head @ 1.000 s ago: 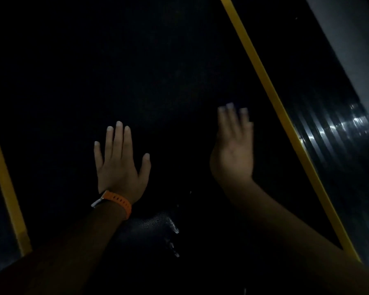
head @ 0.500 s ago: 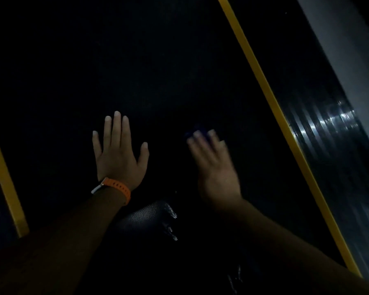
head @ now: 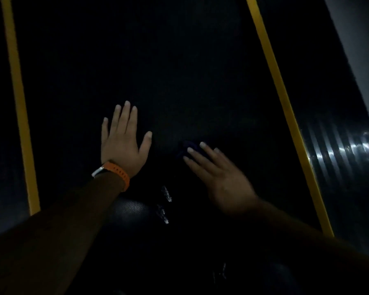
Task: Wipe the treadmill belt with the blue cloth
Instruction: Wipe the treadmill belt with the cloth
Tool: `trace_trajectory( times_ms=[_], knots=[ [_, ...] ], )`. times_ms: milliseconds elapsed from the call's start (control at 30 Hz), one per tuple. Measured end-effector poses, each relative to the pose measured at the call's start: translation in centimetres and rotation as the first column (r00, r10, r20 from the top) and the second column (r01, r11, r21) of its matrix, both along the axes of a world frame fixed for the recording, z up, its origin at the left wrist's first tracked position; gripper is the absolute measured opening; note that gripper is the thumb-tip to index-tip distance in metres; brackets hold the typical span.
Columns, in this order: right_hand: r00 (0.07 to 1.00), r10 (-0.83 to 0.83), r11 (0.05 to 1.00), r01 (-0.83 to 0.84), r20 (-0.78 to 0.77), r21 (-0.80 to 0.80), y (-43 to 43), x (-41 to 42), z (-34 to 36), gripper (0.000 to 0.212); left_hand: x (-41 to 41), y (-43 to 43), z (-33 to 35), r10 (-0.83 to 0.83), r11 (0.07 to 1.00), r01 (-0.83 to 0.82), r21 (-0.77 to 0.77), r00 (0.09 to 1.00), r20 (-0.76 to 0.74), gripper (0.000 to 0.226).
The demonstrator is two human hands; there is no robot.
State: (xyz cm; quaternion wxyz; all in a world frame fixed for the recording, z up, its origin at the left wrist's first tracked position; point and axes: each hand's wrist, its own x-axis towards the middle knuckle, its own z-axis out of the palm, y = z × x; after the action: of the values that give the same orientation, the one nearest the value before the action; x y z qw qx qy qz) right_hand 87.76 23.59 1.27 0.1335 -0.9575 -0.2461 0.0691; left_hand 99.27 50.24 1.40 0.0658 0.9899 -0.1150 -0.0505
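Head view, very dim light.

Left hand: flat on the treadmill belt, palm down, fingers straight and close together, thumb out. It holds nothing and looks like a brace. Orange watch band on the wrist.

Right hand: fingers straight and slightly spread, pointing up and left, slightly blurred. It presses down rather than gripping. The blue cloth lies under its fingertips on the belt, only a dark bunched edge showing past them, just right of the left thumb. Most of the cloth is hidden or lost in shadow.

Step in hand, as I judge it: a wiping stroke across the belt. To do it well:
- put weight through the whole flat of the fingers so the cloth does not roll up or slip out
- work in overlapping passes from one stripe to the other
- lean on the left hand, so the belt cannot creep underneath

Surface: black, matte, finely textured. Dirt cannot be read in this light, so progress is hard to call. Yellow stripe at left and at right edge the belt. Beyond the right stripe is a ribbed side rail catching glare, then a pale grey floor. A dark mesh-textured shape sits low between the forearms; I cannot tell what it is.
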Motion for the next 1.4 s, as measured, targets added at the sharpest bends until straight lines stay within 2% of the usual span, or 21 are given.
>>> trace_trajectory(
  times_ms=[33, 133, 200, 233, 300, 400, 467, 533, 633, 733, 800, 833, 933, 1000, 1033, 1100, 1200, 1233, 1300, 1367, 1400],
  knots=[
    [1.0, 0.004, 1.0, -0.004, 0.026, 0.004, -2.4, 0.7, 0.0, 0.072, -1.9, 0.9, 0.1, 0.04, 0.999, -0.04, -0.013, 0.999, -0.002, 0.072],
    [0.939, -0.341, 0.94, 0.339, 0.042, 0.04, -8.5, 2.4, 0.6, 0.072, -7.4, 3.1, 0.1, 0.123, 0.992, -0.123, 0.007, 0.992, -0.017, 0.071],
    [0.896, -0.439, 0.898, 0.436, 0.073, 0.055, -6.0, 1.9, 0.5, 0.072, -8.5, 3.6, -0.4, 0.133, 0.99, -0.132, 0.041, 0.991, -0.021, 0.071],
    [0.928, -0.359, 0.933, 0.354, 0.1, 0.065, -3.5, 0.9, -0.2, 0.073, -8.3, 3.5, -0.6, 0.133, 0.99, -0.132, 0.048, 0.991, -0.027, 0.072],
    [0.992, 0.09, 0.996, -0.091, 0.093, 0.008, 1.3, -1.9, -0.9, 0.073, -8.0, 3.5, -0.4, 0.138, 0.989, -0.136, 0.067, 0.99, -0.038, 0.072],
    [0.886, 0.463, 0.884, -0.461, 0.021, -0.077, 1.8, -1.2, -0.5, 0.07, -8.1, 3.6, -0.4, 0.129, 0.99, -0.126, 0.067, 0.99, -0.048, 0.072],
    [0.933, 0.355, 0.934, -0.35, 0.061, -0.078, 0.4, 2.9, -0.4, 0.069, -8.2, 3.8, -0.4, 0.144, 0.988, -0.141, 0.057, 0.988, -0.05, 0.073],
    [0.99, 0.073, 0.996, -0.068, 0.117, -0.053, -1.3, 7.8, -0.3, 0.063, -8.2, 3.8, -0.4, 0.145, 0.989, -0.143, 0.038, 0.988, -0.046, 0.073],
    [0.972, -0.166, 0.985, 0.172, 0.166, -0.02, 0.8, 8.0, -0.4, 0.059, -8.2, 3.8, -0.5, 0.134, 0.991, -0.133, 0.022, 0.991, -0.024, 0.072],
    [0.976, 0.189, 0.98, -0.195, 0.105, 0.043, 5.0, -0.2, -1.1, 0.067, -8.2, 3.8, -0.6, 0.13, 0.991, -0.13, 0.042, 0.991, -0.013, 0.072],
    [0.869, 0.491, 0.87, -0.487, 0.055, -0.077, 4.4, -1.2, -0.6, 0.072, -8.1, 4.0, -0.7, 0.125, 0.992, -0.125, 0.032, 0.992, -0.009, 0.072],
    [0.852, 0.515, 0.855, -0.505, 0.089, -0.118, 3.4, 0.9, -0.7, 0.072, -8.1, 4.0, -0.7, 0.12, 0.993, -0.12, 0.023, 0.993, -0.006, 0.072],
    [0.992, 0.029, 0.998, -0.022, 0.12, -0.06, 1.9, 9.3, -0.5, 0.071, -8.2, 4.2, -0.8, 0.111, 0.994, -0.111, 0.001, 0.994, 0.004, 0.071],
    [0.956, -0.283, 0.958, 0.285, 0.075, -0.017, 3.7, 10.2, 0.4, 0.066, -8.2, 4.2, -0.9, 0.116, 0.993, -0.115, -0.021, 0.993, 0.02, 0.07],
    [0.947, -0.31, 0.951, 0.31, 0.079, 0.016, 5.2, 8.6, 0.3, 0.063, -8.3, 4.1, -1.0, 0.118, 0.992, -0.117, -0.035, 0.993, 0.028, 0.069],
    [1.0, -0.015, 0.993, 0.012, 0.019, 0.117, 7.7, 3.2, 0.2, 0.063, -8.3, 4.1, -1.0, 0.131, 0.989, -0.128, -0.08, 0.991, 0.032, 0.067],
    [0.871, 0.485, 0.874, -0.486, -0.084, 0.0, 6.9, 2.5, 1.3, 0.078, -8.3, 4.6, -0.8, 0.126, 0.979, -0.122, -0.164, 0.992, 0.011, 0.063],
    [0.892, 0.446, 0.889, -0.451, -0.065, -0.079, 6.3, 4.9, 1.3, 0.08, -8.3, 4.8, -0.7, 0.116, 0.976, -0.112, -0.184, 0.993, 0.008, 0.063],
    [0.993, 0.118, 0.984, -0.118, -0.006, -0.133, 5.8, 9.5, 1.2, 0.075, -8.2, 5.0, -0.5, 0.096, 0.97, -0.094, -0.222, 0.995, -0.002, 0.063],
    [0.98, -0.197, 0.971, 0.2, 0.036, -0.128, 6.9, 11.0, 1.5, 0.068, -8.3, 5.5, -0.4, 0.059, 0.974, -0.061, -0.22, 0.998, -0.014, 0.065],
    [0.968, -0.235, 0.963, 0.244, 0.087, -0.118, 8.3, 10.1, 1.1, 0.069, -8.4, 6.2, -0.4, 0.047, 0.98, -0.049, -0.194, 0.999, -0.014, 0.066]
  ],
)
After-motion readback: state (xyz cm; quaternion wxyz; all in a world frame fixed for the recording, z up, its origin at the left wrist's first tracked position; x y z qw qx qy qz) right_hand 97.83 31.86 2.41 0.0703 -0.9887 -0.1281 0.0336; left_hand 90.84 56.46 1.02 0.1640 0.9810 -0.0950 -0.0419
